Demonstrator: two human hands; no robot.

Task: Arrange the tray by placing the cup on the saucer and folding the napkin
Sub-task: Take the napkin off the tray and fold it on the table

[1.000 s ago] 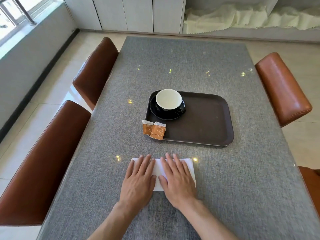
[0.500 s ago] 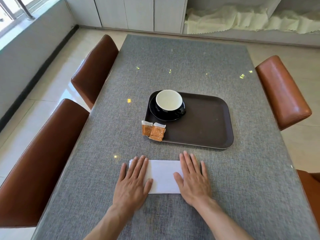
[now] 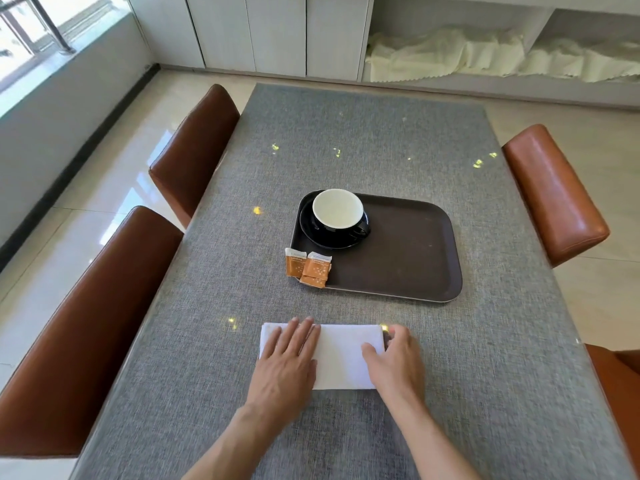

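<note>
A white napkin [image 3: 341, 355] lies folded into a rectangle on the grey table, near me. My left hand [image 3: 287, 365] rests flat on its left part, fingers spread. My right hand [image 3: 394, 362] curls over the napkin's right edge, thumb on top and fingers around the edge. Beyond them a dark brown tray [image 3: 408, 258] holds a black saucer [image 3: 311, 233] at its far left corner. A black cup [image 3: 337, 211] with a white inside stands on that saucer, handle to the right.
Orange sachets [image 3: 308, 266] lie at the tray's near left corner, partly on the table. Brown leather chairs stand at the left [image 3: 83, 327] and right [image 3: 554, 192] sides of the table [image 3: 381, 140]. Cabinets and a shelf with pale cloth line the far wall.
Both hands slid apart from the napkin's middle. My right hand went to the right edge and curled around it; my left stays flat on the left part.
</note>
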